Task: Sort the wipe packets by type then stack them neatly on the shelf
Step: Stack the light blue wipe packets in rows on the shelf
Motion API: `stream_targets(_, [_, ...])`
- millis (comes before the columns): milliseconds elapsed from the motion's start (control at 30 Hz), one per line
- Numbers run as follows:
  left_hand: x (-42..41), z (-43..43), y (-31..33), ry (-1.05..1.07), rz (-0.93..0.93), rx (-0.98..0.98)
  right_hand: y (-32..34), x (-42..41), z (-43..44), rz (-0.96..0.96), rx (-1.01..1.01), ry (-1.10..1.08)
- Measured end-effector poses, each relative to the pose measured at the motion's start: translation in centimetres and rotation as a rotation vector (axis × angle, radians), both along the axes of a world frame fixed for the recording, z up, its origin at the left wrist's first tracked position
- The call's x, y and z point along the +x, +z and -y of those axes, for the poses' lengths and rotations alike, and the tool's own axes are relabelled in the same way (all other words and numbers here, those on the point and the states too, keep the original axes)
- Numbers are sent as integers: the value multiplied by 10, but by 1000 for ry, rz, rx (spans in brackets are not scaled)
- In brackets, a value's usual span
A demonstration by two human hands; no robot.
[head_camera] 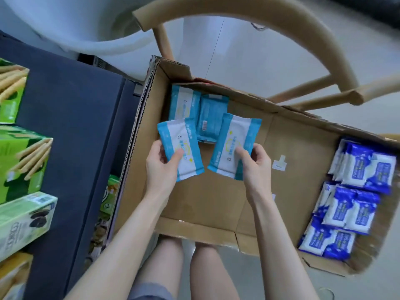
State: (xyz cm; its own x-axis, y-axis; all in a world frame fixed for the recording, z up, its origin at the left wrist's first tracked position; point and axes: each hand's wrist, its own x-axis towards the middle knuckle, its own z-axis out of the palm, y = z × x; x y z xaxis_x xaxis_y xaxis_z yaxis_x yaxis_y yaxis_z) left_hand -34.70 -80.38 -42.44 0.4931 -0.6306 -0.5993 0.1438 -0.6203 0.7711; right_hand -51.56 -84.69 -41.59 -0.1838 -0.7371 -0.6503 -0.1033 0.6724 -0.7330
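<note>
Above a shallow cardboard box (216, 191), my left hand (161, 167) grips a light-blue-and-white wipe packet (184, 135) with the thumb on its face. My right hand (254, 163) pinches a second packet of the same kind (236, 131) beside it. Two more light-blue packets (184, 102) (211, 115) lie in the box's far left corner, one face down. Several dark-blue-and-white wipe packets (359, 169) stand in rows at the box's right end.
A dark shelf (71, 126) runs along the left, with green biscuit boxes (23, 161) on its left part. A wooden chair (259, 16) frames the box from behind. My bare knees show below the box's near edge.
</note>
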Motion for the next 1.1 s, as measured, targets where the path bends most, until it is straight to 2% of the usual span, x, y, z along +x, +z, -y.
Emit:
stream_targets(167, [-19, -59, 47, 124, -73, 3, 43, -28, -51, 104, 63, -68])
stream_targets(333, [-52, -134, 82, 221, -136, -22, 84, -50, -108, 191, 30, -63])
stream_targets(567, [-123, -238, 132, 551, -219, -100, 130, -94, -190, 295, 2, 18])
stream_targets(667, [-136, -271, 156, 598, -152, -131, 153, -97, -211, 313, -33, 30])
stream_targets(800, [-125, -306, 198, 638, -23, -203, 189, -83, -229, 325, -108, 152])
stream_targets(967, [-84, -357, 257, 682, 144, -291, 244, -29, -250, 444, -179, 323])
stream_targets(1100, [-46, -406, 306, 793, 182, -429, 290, 31, -285, 563, -228, 520])
